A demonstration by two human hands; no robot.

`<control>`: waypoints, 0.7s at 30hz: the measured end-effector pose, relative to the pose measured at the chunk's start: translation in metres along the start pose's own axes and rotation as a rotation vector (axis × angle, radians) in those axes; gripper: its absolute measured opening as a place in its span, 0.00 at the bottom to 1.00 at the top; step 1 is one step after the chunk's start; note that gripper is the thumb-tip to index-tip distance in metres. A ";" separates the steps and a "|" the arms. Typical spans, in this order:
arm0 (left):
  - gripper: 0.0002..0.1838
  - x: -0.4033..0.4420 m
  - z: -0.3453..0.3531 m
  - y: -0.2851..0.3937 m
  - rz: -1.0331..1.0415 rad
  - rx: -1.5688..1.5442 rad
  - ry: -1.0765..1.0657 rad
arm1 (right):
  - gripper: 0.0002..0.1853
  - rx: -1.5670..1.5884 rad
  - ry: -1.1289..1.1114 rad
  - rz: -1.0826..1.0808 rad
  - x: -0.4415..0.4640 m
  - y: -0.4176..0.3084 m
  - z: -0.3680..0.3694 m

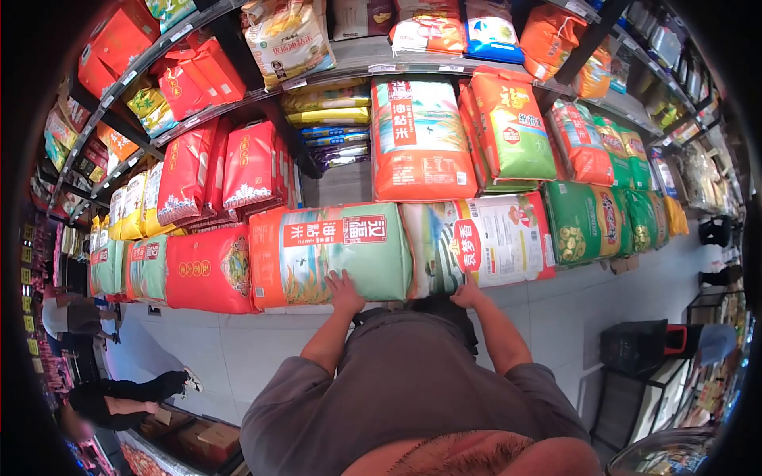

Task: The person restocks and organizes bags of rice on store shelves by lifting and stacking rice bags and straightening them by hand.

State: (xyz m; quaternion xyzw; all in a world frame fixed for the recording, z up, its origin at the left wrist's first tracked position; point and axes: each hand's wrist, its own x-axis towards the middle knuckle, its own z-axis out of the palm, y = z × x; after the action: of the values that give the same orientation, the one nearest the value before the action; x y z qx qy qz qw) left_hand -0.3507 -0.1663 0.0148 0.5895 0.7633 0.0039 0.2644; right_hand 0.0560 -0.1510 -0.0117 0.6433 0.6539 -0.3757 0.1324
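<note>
Left hand [345, 293] resting, fingers spread, on the green end of the near-row rice bag [332, 252], gripping nothing. Right hand [468, 293] touching the near edge of the white bag [480, 244] just right of it; its grip cannot be told.

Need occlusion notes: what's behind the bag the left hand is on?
Red packs, bare shelf and a big orange-bottomed bag. Whatever the front bag covers can't be seen.
</note>
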 end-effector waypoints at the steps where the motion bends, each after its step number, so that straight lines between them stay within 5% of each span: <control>1: 0.55 0.001 -0.002 0.002 -0.017 -0.002 -0.029 | 0.21 0.001 0.004 -0.001 -0.002 -0.002 0.001; 14: 0.60 0.016 0.015 -0.002 -0.002 0.332 -0.086 | 0.21 0.115 0.168 0.040 -0.006 -0.009 0.018; 21: 0.58 0.010 0.005 0.008 -0.086 0.264 -0.113 | 0.20 0.125 0.170 0.008 -0.005 -0.005 0.018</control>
State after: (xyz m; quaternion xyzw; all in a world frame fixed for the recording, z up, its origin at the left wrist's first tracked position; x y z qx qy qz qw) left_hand -0.3428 -0.1565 0.0091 0.5851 0.7656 -0.1409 0.2273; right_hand 0.0464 -0.1659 -0.0194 0.6824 0.6356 -0.3591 0.0377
